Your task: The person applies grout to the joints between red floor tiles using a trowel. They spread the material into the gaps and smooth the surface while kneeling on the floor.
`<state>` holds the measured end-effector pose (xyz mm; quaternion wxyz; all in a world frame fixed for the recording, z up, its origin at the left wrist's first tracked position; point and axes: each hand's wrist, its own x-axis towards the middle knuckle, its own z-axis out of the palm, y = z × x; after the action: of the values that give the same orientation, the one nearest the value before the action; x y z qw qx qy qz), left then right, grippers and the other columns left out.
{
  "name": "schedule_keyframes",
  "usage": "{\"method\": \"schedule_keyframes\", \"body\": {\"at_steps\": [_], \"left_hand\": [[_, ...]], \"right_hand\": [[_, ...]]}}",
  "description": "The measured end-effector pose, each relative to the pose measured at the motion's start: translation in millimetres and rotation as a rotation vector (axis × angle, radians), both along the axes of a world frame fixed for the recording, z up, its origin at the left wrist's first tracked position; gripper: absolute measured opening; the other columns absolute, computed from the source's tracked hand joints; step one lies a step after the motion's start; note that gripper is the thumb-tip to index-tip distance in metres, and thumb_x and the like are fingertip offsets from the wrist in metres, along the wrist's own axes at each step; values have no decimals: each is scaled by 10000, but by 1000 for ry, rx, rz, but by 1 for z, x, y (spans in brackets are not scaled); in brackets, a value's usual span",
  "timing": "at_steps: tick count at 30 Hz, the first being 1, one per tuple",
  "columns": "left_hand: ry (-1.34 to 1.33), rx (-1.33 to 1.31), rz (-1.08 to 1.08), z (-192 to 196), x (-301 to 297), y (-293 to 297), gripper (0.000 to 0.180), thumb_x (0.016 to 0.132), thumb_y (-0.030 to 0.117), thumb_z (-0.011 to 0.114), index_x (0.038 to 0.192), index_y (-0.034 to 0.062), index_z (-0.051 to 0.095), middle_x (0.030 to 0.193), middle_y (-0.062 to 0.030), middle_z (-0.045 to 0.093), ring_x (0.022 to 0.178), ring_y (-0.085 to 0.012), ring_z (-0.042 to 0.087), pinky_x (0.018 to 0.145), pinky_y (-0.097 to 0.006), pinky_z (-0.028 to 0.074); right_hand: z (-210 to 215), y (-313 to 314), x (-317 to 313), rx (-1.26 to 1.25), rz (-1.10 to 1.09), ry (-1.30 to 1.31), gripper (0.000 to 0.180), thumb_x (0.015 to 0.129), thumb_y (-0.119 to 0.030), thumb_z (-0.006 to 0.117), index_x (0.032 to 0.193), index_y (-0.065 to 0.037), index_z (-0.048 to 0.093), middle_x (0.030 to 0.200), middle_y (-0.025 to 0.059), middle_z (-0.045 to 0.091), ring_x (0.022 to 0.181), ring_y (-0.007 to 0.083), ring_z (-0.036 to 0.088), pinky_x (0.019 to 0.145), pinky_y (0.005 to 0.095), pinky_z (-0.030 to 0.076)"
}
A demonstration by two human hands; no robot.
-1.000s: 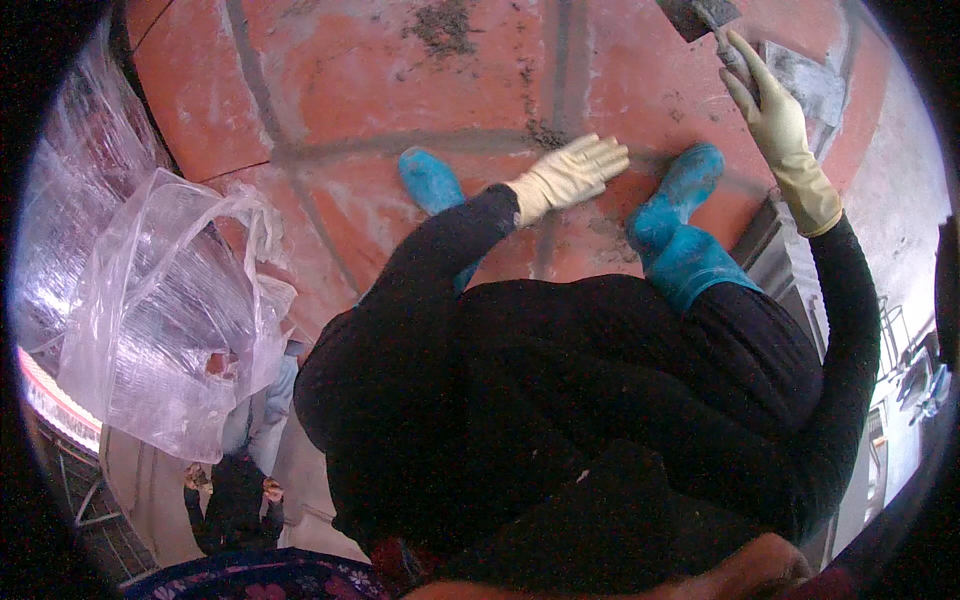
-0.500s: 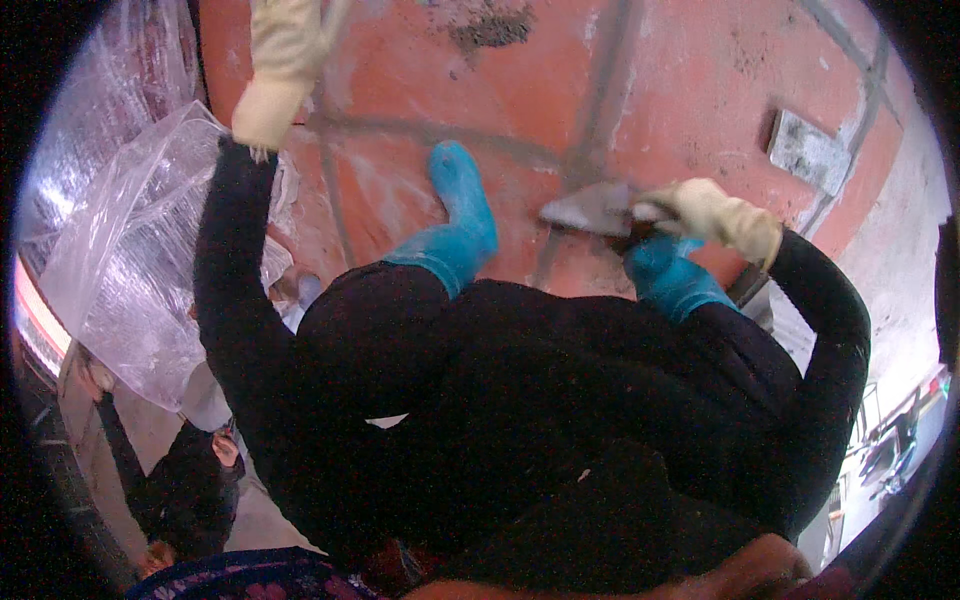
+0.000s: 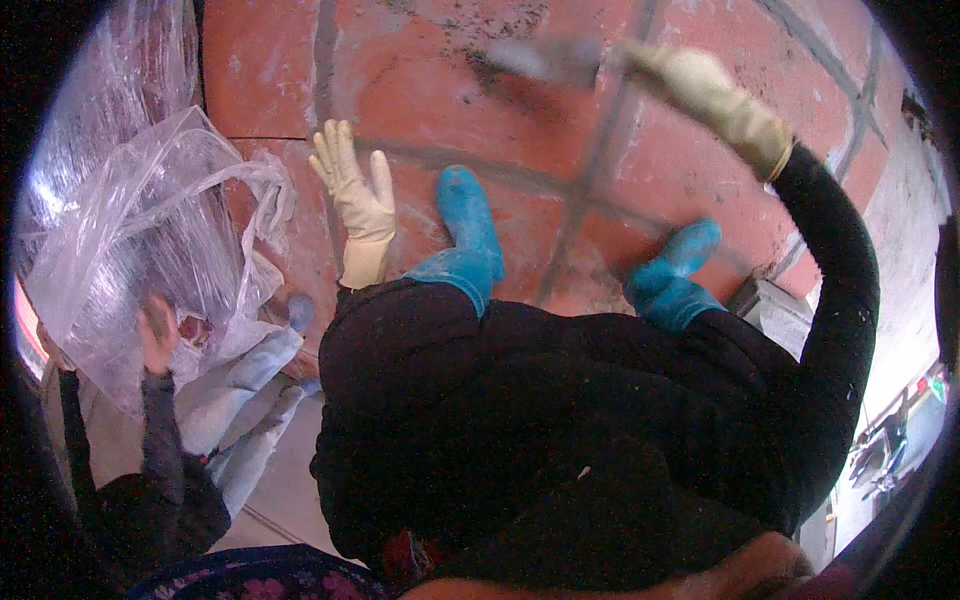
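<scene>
My right hand (image 3: 708, 95), in a cream rubber glove, is closed round the handle of a trowel (image 3: 545, 62). The trowel is smeared by motion, its grey blade pointing left over the red floor tiles (image 3: 440, 115). Dark crumbs of mortar (image 3: 480, 48) lie on the tile around the blade. My left hand (image 3: 357, 200), gloved the same way, holds nothing. Its fingers are stretched out and the thumb stands apart, just left of my left blue boot (image 3: 468, 225). Grey joints run between the large square tiles.
Crumpled clear plastic sheeting (image 3: 150, 230) covers things on the left. Beside it a person in dark sleeves (image 3: 160, 440) has a hand raised against the plastic. My right boot (image 3: 685, 260) stands near a grey block (image 3: 775, 312). Pale grey floor (image 3: 915, 230) borders the tiles at right.
My left hand came back from the far left toward my left knee. My right hand moved the trowel from beside my right boot forward to the crumbs. The other person's hand rose against the plastic.
</scene>
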<state>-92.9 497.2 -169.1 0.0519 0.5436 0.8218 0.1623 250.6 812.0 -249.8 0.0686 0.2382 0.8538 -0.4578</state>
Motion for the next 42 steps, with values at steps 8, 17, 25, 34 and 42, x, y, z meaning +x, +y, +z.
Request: {"method": "schedule_keyframes", "body": {"at_steps": [8, 17, 25, 34, 42], "left_hand": [[-57, 3, -91, -18, 5, 5, 650, 979, 272, 566, 1540, 63, 313, 1591, -171, 314, 1501, -384, 200, 1215, -530, 89], [-161, -43, -45, -32, 0, -6, 593, 994, 258, 534, 1515, 38, 358, 1569, -176, 357, 1489, -367, 250, 1220, -505, 116], [-174, -64, -46, -36, 1, -14, 594, 999, 266, 530, 1519, 40, 351, 1577, -171, 346, 1494, -362, 239, 1223, -488, 107], [-187, -39, -44, -35, -4, -16, 590, 1001, 266, 521, 1520, 42, 353, 1575, -170, 350, 1498, -358, 230, 1221, -502, 94], [-162, -58, -62, -33, -3, -11, 610, 981, 270, 560, 1516, 56, 361, 1575, -159, 351, 1491, -367, 238, 1217, -518, 123]], "right_hand": [[-14, -16, -51, 175, 165, -100, 282, 982, -270, 505, 1237, -178, 582, 949, 161, 706, 849, 351, 702, 694, 467, 558], [-4, -43, -69, 251, 258, -71, 294, 1018, -315, 450, 1275, -214, 551, 951, 140, 706, 842, 367, 704, 701, 486, 561], [-22, 17, -121, 419, 8, 18, 323, 925, -226, 561, 1243, -168, 573, 945, 183, 694, 842, 392, 683, 693, 490, 544], [-13, -56, -62, 295, 296, -64, 392, 954, -284, 555, 1335, -210, 501, 856, 172, 693, 776, 379, 694, 647, 507, 549], [-31, 79, -33, 424, -325, -93, 352, 979, -317, 564, 1293, -162, 594, 1114, 151, 692, 994, 369, 670, 808, 442, 552]]}}
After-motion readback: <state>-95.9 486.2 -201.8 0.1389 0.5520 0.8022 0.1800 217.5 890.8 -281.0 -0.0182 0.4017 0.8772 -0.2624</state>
